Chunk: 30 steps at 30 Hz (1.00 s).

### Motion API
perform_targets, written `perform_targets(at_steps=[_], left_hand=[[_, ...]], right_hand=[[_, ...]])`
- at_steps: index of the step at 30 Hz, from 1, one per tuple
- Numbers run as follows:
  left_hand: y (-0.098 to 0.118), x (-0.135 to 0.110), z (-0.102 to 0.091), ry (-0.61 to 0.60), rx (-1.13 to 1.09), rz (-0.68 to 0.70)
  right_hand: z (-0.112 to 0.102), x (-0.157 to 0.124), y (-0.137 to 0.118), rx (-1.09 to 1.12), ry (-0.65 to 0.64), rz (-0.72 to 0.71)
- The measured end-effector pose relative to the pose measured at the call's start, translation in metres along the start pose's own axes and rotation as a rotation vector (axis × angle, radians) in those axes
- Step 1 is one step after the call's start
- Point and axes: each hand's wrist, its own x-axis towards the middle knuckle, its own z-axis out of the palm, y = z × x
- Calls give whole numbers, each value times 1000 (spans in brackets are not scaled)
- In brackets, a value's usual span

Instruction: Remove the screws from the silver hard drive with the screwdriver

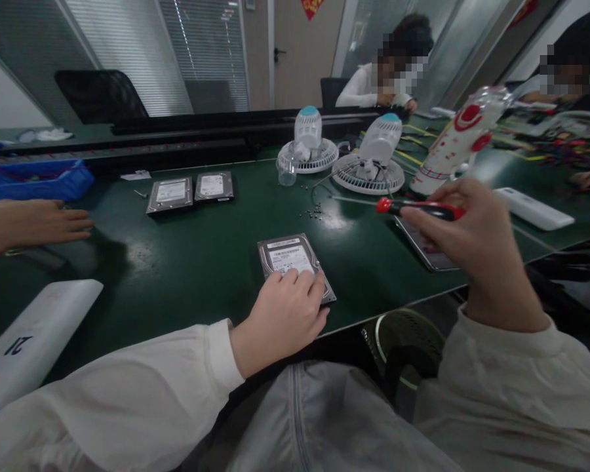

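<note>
A hard drive (289,257) lies label-up near the front edge of the green table (201,255). My left hand (282,318) rests on its near end with fingers curled down on it. My right hand (465,226) is raised to the right of the drive and is closed round a screwdriver (413,208) with a red and black handle; its thin shaft points left over the table. A phone (425,248) lies flat under my right hand. Several small screws (312,212) are scattered behind the drive.
Two more hard drives (171,194) (214,186) lie further back. Two small white fans (309,141) (373,160), a clear cup (287,172), a white-and-red bottle (455,144) and a blue bin (32,180) stand behind. Another person's hand (34,223) rests at left. White boxes (32,341) (533,208) flank me.
</note>
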Motion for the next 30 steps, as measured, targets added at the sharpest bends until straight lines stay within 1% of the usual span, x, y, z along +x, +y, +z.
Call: perform_targets(at_steps=[3, 4, 5, 8, 10, 12, 14, 16, 17, 18, 19, 21, 23, 24, 25, 26, 28, 30], left_hand=[[1, 6, 2, -5, 26, 5], [2, 8, 2, -8, 35, 11], [3, 9, 3, -9, 45, 17], [7, 11, 4, -4, 70, 7], [9, 10, 4, -3, 73, -12], [10, 9, 5, -6, 68, -25], [9, 9, 5, -6, 63, -26], [9, 9, 5, -9, 61, -29], [8, 9, 5, -13, 60, -33], [8, 9, 5, -20, 60, -37], [8, 9, 5, -27, 59, -40], [9, 9, 6, -36, 57, -42], [9, 9, 6, -37, 56, -41], [9, 9, 6, -36, 55, -42], [9, 9, 6, -35, 55, -44], [9, 9, 6, -32, 56, -46], [9, 9, 6, -20, 60, -45], [9, 9, 6, -10, 65, -40]], right_hand=[[-9, 18, -11, 292, 247, -134], [-9, 26, -13, 399, 315, -181], [-9, 34, -14, 503, 352, -206], [-6, 59, -17, 775, 324, -285], [-3, 70, -22, 820, 290, -288], [3, 76, -30, 840, 256, -297], [11, 78, -39, 861, 190, -255], [23, 78, -48, 931, 133, -210], [30, 78, -50, 973, 95, -199], [38, 79, -52, 1021, 82, -203], [46, 79, -54, 1082, 88, -193], [62, 80, -54, 1126, 63, -154], [76, 80, -54, 1154, 122, -173], [82, 80, -53, 1149, 135, -203], [87, 80, -52, 1151, 178, -258], [91, 80, -52, 1142, 186, -322], [99, 81, -50, 1162, 273, -490], [103, 80, -48, 1127, 331, -645]])
